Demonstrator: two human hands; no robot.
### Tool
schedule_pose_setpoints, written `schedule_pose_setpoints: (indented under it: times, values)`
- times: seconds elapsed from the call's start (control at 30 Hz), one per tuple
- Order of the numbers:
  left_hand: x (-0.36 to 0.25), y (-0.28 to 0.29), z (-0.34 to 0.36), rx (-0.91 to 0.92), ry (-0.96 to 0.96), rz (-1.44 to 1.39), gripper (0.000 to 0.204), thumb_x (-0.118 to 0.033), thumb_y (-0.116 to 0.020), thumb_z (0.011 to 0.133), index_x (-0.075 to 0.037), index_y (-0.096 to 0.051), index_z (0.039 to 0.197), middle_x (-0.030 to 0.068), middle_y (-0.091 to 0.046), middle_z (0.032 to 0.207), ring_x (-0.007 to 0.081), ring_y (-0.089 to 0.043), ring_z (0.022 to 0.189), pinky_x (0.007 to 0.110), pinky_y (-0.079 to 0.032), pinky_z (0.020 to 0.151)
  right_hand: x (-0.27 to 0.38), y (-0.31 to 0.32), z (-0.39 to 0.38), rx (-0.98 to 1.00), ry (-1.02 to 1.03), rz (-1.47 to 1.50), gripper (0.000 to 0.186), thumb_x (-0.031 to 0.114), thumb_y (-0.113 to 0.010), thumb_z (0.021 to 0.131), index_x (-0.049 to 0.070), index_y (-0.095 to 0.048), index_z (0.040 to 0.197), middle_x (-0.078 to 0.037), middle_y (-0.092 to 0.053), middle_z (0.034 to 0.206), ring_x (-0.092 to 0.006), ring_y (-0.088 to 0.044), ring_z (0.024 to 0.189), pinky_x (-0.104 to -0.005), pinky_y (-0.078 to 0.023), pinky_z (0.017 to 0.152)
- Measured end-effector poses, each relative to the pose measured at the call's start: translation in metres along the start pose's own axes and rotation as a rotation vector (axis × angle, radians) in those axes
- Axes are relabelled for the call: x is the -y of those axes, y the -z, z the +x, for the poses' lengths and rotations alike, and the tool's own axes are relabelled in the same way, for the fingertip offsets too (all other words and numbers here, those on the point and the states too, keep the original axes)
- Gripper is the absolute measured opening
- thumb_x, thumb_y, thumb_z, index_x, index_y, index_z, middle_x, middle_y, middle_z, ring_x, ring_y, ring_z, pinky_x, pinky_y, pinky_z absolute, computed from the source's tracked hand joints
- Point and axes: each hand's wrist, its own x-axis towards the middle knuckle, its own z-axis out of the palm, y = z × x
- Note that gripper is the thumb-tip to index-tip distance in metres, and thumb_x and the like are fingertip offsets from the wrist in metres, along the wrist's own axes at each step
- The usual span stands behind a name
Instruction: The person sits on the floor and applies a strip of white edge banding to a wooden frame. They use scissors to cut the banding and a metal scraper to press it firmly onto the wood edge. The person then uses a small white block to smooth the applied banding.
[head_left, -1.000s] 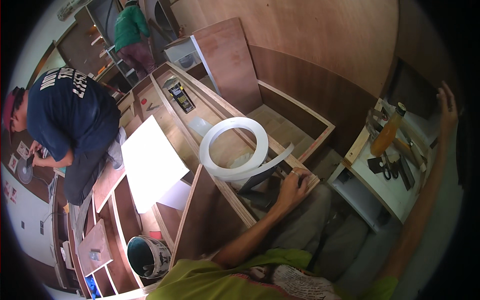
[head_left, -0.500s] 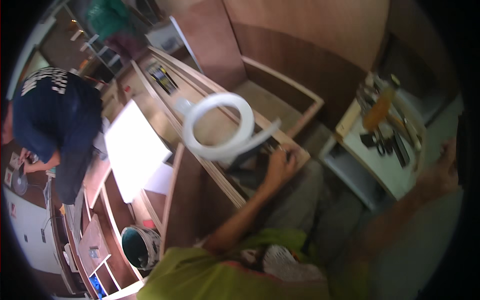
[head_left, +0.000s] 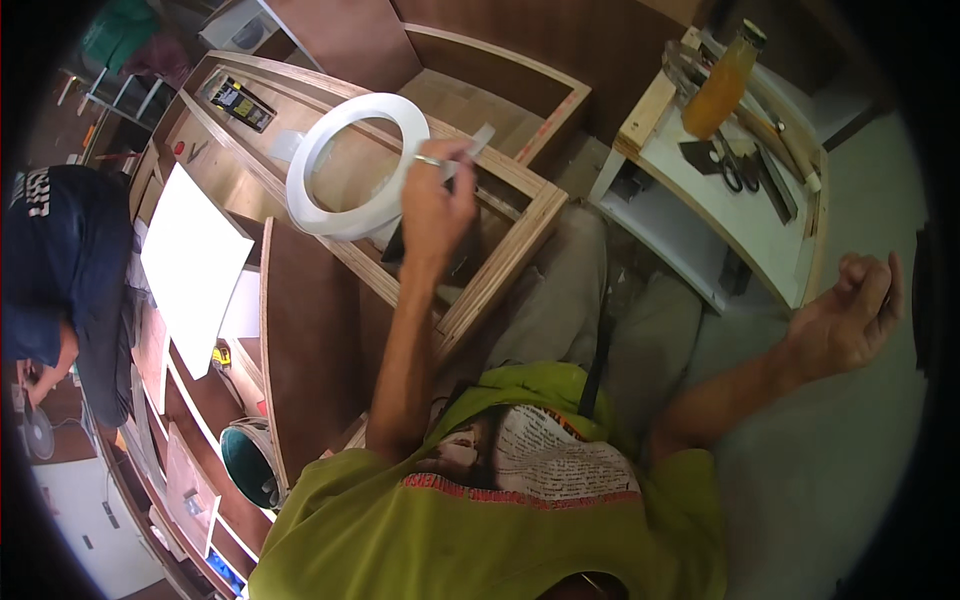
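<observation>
My left hand (head_left: pixel 432 205) is closed over the right side of the white banding coil (head_left: pixel 305 155), near its loose end, with a small silvery thing at the fingers; what it grips is unclear. The coil lies on an open plywood frame (head_left: pixel 540 215), above a dark object partly hidden by that hand. Out to the right, beside a white-topped cabinet (head_left: pixel 650 160), my right hand (head_left: pixel 850 315) hangs with some fingers curled, one finger stretched out and nothing visible in it.
The cabinet carries a bottle of orange liquid (head_left: pixel 720 85), scissors (head_left: pixel 730 165) and metal tools. A white sheet (head_left: pixel 190 260), black-yellow case (head_left: pixel 237 103) and bucket (head_left: pixel 245 460) are at left. Two co-workers (head_left: pixel 60 260) (head_left: pixel 125 40) are at the left edge and upper left.
My left hand has moved from the frame's corner up and left onto the coil. My right hand has come down from its raised position. The view has tilted toward my body.
</observation>
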Motion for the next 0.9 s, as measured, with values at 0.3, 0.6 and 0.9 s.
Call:
schedule_pose_setpoints:
  times: [0.3,0.6,0.9]
  values:
    - [0.02,0.041,-0.017,0.005,0.158,0.106,0.012,-0.003,-0.06,0.09,0.0,-0.064,0.101,0.013,-0.067,0.09,0.0206,-0.064,0.086,0.032,-0.05,0.078,-0.001,-0.005,-0.025,0.014,-0.083,0.005,0.021,0.001,-0.056,0.093,-0.01,-0.056,0.111,-0.009,-0.055,0.071,-0.0127,-0.048,0.063,-0.0248,-0.04,0.06]
    - [0.007,0.022,-0.034,0.125,0.139,0.067,0.014,0.003,-0.057,0.088,0.001,-0.062,0.101,0.0153,-0.064,0.089,0.0252,-0.061,0.083,0.036,-0.048,0.08,-0.005,-0.018,-0.028,-0.057,-0.114,-0.044,0.019,0.004,-0.057,0.092,-0.006,-0.059,0.108,-0.005,-0.054,0.071,-0.0107,-0.047,0.062,-0.0233,-0.037,0.057]
    - [0.011,0.017,-0.027,0.767,0.297,0.255,0.017,-0.009,-0.06,0.088,-0.006,-0.065,0.103,0.0168,-0.069,0.085,0.0285,-0.068,0.077,0.036,-0.051,0.07,0.005,-0.022,-0.061,0.139,-0.211,0.039,0.02,0.002,-0.058,0.091,-0.006,-0.061,0.109,-0.006,-0.058,0.071,-0.0104,-0.051,0.062,-0.0214,-0.038,0.055]
